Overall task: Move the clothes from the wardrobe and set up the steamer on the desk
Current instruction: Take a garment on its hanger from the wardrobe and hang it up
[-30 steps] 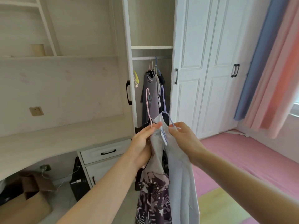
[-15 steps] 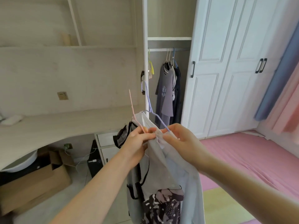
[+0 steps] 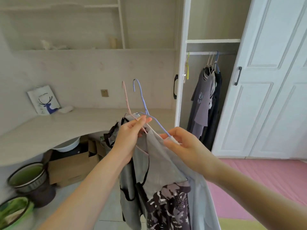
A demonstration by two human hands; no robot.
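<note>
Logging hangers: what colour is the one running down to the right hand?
Pale blue-purple hanger, clearest in the head view.

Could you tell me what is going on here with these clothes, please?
A person holds a bunch of clothes on two hangers in front of the desk. The left hand pinches the pink hanger and the right hand grips one arm of the blue hanger. A grey T-shirt and darker items hang on the rail in the open wardrobe.

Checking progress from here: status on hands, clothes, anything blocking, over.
Left hand pinches pink hanger; right hand grips blue hanger. Clothes hang from both, out of wardrobe. Desk ahead, nothing in the way.
</note>
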